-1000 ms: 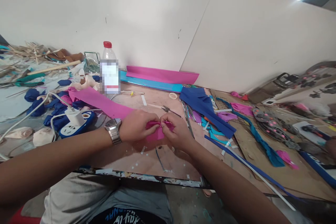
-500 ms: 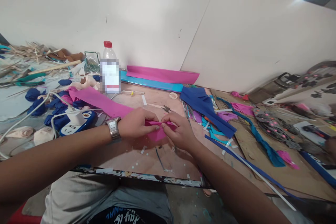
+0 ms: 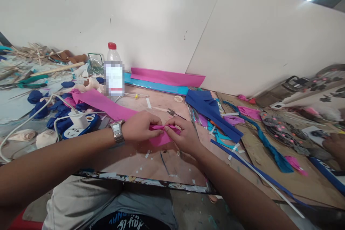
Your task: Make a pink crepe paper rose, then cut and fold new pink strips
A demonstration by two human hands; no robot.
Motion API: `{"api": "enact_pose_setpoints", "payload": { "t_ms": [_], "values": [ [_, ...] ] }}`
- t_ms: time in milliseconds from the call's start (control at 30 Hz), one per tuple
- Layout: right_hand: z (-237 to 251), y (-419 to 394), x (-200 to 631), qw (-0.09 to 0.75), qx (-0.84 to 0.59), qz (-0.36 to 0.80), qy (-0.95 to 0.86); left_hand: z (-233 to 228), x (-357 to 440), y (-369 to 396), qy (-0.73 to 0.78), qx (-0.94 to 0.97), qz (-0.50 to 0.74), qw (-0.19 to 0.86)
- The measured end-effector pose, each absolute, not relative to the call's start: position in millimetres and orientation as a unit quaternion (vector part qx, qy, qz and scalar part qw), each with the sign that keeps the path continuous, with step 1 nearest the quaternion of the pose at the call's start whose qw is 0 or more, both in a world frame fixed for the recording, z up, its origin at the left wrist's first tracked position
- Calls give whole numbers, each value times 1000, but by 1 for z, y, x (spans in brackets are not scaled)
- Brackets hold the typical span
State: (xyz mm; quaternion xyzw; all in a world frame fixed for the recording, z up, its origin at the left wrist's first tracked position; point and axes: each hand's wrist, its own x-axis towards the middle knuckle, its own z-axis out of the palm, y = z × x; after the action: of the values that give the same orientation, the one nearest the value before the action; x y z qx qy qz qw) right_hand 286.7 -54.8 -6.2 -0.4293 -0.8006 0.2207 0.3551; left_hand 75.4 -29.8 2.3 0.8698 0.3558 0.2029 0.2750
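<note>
Both of my hands pinch the near end of a long pink strip (image 3: 107, 103) that runs back left across the wooden table (image 3: 167, 165). My left hand (image 3: 140, 127), with a metal watch on its wrist, grips the folded pink end from the left. My right hand (image 3: 182, 134) grips the same fold from the right, fingertips meeting over the crease at the table's middle. The part of the strip under my fingers is hidden.
A plastic bottle (image 3: 113, 72) stands behind the strip. A blue power strip (image 3: 78, 125) with white cables lies left, among dark blue and cream rolled pieces. Blue sheets (image 3: 210, 109), scissors (image 3: 169, 111), strips and scraps lie right. Another person's hand (image 3: 335, 143) shows at far right.
My fingers have shifted slightly on the pink fold, pressing it closer together. The view has tilted a little. The hand at far right has come further into view.
</note>
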Motion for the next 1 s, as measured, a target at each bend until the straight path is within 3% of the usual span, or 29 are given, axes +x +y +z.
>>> {"api": "enact_pose_setpoints", "payload": {
  "t_ms": [367, 633, 1000],
  "values": [
    [-8, -54, 287, 363, -442, 222, -790, 2, 73, -28, 331, 852, 248, 320],
    [-4, -53, 288, 375, -455, 237, -772, 0, 69, -15, 324, 846, 193, 378],
    [-5, -51, 291, 375, -480, 268, -747, 1, 69, -16, 294, 862, 196, 363]
  ]
}}
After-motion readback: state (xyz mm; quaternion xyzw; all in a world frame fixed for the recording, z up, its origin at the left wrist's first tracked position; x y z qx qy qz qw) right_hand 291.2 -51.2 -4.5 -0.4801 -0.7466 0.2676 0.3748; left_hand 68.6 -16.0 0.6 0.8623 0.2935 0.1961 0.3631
